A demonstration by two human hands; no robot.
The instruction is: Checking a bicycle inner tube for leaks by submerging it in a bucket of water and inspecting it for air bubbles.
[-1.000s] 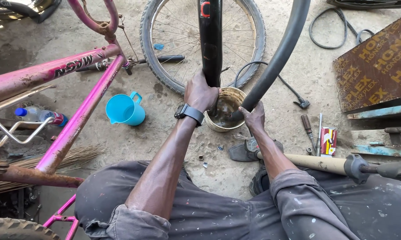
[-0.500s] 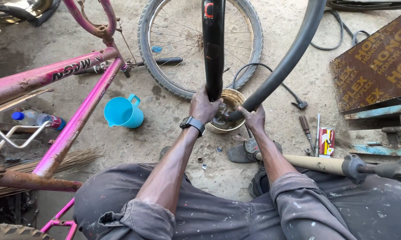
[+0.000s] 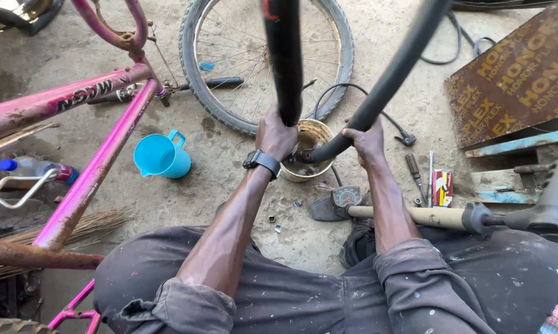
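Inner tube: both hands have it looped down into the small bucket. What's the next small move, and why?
Probably feed the inner tube a short way along through the bucket, left hand pulling and right hand pushing. Only the bottom of the loop sits in the bucket between the hands; both long runs rise out of it toward the camera.

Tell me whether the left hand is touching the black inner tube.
Touching. The head view shows the left hand wrapped around the black inner tube just above the small bucket, with no gap visible.
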